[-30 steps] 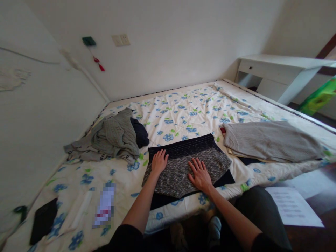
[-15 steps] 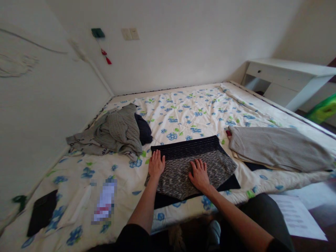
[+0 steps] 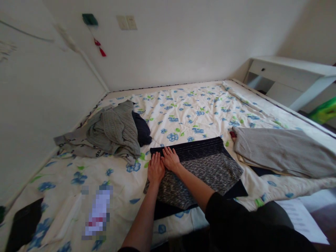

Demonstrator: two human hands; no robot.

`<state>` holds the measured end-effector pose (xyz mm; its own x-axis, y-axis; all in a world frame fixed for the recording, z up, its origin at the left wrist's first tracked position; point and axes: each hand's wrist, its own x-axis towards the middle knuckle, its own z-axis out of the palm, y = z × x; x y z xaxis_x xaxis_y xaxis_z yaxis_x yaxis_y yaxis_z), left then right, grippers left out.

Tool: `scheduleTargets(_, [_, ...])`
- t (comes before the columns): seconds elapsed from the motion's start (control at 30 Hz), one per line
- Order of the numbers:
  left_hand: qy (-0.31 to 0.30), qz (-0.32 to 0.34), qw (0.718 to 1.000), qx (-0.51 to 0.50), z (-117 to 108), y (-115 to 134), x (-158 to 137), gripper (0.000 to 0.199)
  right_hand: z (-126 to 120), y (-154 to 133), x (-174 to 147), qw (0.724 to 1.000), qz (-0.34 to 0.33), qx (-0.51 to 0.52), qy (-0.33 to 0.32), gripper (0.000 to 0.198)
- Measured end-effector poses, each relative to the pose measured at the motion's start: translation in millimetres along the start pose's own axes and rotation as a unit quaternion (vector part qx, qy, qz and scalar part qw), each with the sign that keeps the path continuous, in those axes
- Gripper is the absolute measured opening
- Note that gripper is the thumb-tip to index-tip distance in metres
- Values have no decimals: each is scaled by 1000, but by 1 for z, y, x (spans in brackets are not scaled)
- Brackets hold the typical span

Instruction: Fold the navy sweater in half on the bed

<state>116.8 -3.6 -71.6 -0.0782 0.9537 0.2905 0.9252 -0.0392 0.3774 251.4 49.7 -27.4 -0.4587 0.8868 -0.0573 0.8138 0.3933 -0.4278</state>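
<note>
A speckled grey and black folded garment (image 3: pixel 210 168) with a dark ribbed band lies near the front edge of the bed. My left hand (image 3: pixel 155 170) rests flat on its left edge, fingers apart. My right hand (image 3: pixel 170 158) lies flat beside it, a little farther up on the dark band, with its forearm crossing the garment. Neither hand grips anything.
The bed has a white quilt (image 3: pixel 189 112) with blue flowers. A heap of grey knitwear and a dark item (image 3: pixel 112 131) lies at the left. A folded grey sweater (image 3: pixel 280 150) lies at the right. A black object (image 3: pixel 22 225) sits front left. A white desk (image 3: pixel 291 78) stands at the right; paper (image 3: pixel 301 218) lies on the floor.
My right hand has slid left across the garment from its middle to beside my left hand. The left hand has barely moved. The view has shifted a little.
</note>
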Motion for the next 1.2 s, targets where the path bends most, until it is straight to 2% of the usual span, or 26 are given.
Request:
scheduleTargets(0.17, [-9,-6,1000,2,-1,4,3,65,-2,31,-16,1000,-2,0,30,78])
scheduleTargets(0.37, [5,-11,1000,18,-2,10,5,65,-20,91,-47,998,20,-20,51,85])
scheduleTargets(0.53, [15,2,999,42,-1,10,8,66,-35,154,-67,997,40,-22,62,87])
scheduleTargets(0.73, [12,5,999,50,2,9,11,68,-61,242,-100,997,8,8,76,83])
scheduleTargets(0.9, [13,5,999,49,4,9,12,68,-77,300,-120,994,74,-12,82,86])
scheduleTargets(1.07, [19,-1,999,33,6,8,12,68,-77,335,-129,985,150,-18,81,88])
scheduleTargets(1.2, [19,4,999,28,6,8,12,68,-77,341,-131,982,173,4,79,87])
